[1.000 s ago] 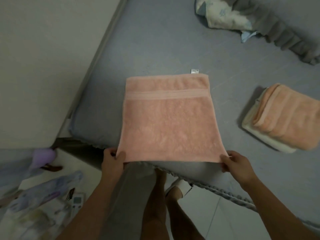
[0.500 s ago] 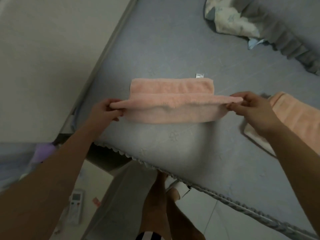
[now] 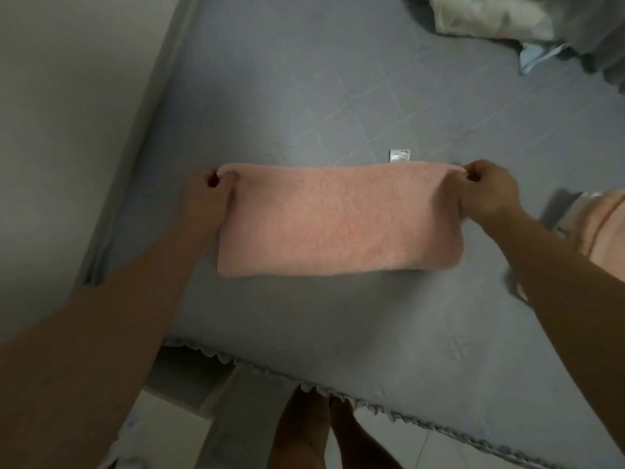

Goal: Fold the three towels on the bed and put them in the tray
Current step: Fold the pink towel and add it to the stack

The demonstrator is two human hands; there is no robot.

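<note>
A pink towel (image 3: 338,221) lies folded in half on the grey bed (image 3: 338,96), a wide rectangle with its white label sticking out at the far edge. My left hand (image 3: 209,198) pinches its far left corner. My right hand (image 3: 487,194) pinches its far right corner. Both hands press the doubled edge down against the bed. At the right edge of the view a folded pink towel (image 3: 605,228) rests in a pale tray (image 3: 563,228), mostly cut off by the frame and my right forearm.
A crumpled floral pillow or blanket (image 3: 490,18) and grey bedding lie at the far right corner. A wall (image 3: 67,130) runs along the bed's left side. The bed's frilled front edge (image 3: 372,401) is near my legs, with pale floor tiles below.
Both hands lifted the towel's near edge and carried it over to the far edge, halving the towel. The view shifted forward over the bed.
</note>
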